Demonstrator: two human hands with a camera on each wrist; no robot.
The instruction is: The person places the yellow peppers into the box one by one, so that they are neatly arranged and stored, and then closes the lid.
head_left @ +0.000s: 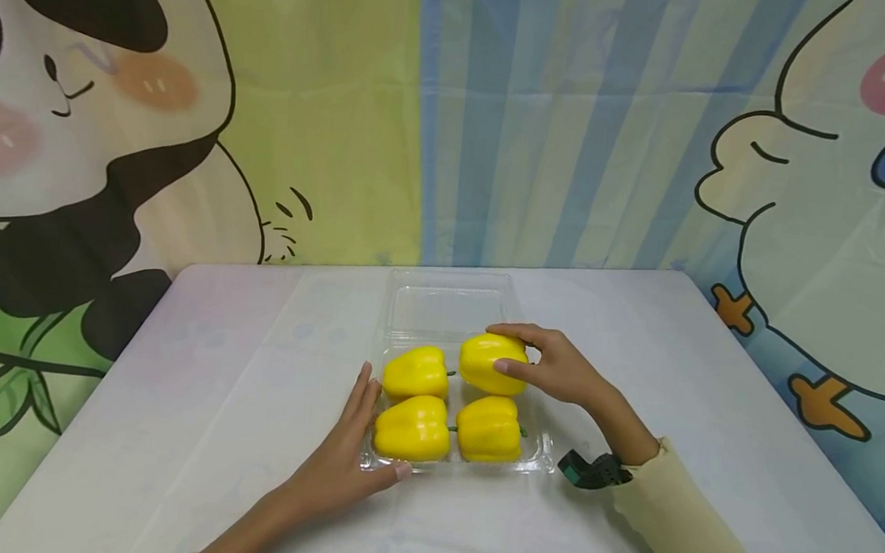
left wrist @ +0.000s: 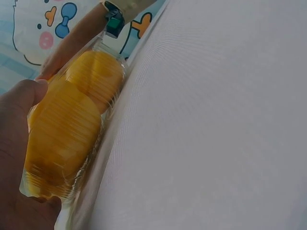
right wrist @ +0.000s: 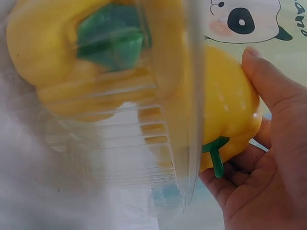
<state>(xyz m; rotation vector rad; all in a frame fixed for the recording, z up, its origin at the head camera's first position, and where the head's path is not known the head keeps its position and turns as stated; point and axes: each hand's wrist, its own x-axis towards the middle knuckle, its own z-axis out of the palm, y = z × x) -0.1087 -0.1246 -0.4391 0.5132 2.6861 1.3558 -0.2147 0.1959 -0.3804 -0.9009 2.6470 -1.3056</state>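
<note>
My right hand (head_left: 558,366) grips a yellow bell pepper (head_left: 483,364) at the back right of a clear plastic clamshell box (head_left: 545,459). Its thumb lies on the near side and its fingers reach over the far side. In the right wrist view, this pepper's green stem (right wrist: 217,158) points toward the palm. The other peppers are a back-left one (head_left: 415,372), a front-left one (head_left: 414,429) and a front-right one (head_left: 489,429). My left hand (head_left: 339,455) rests against the box's front-left corner, fingers straight along the left side and thumb at the front edge.
The box's clear lid (head_left: 451,310) lies folded back toward the far edge of the white-covered table (head_left: 218,398). Behind the table hangs a cartoon-printed curtain (head_left: 540,131). A dark band (head_left: 596,470) sits on the right wrist.
</note>
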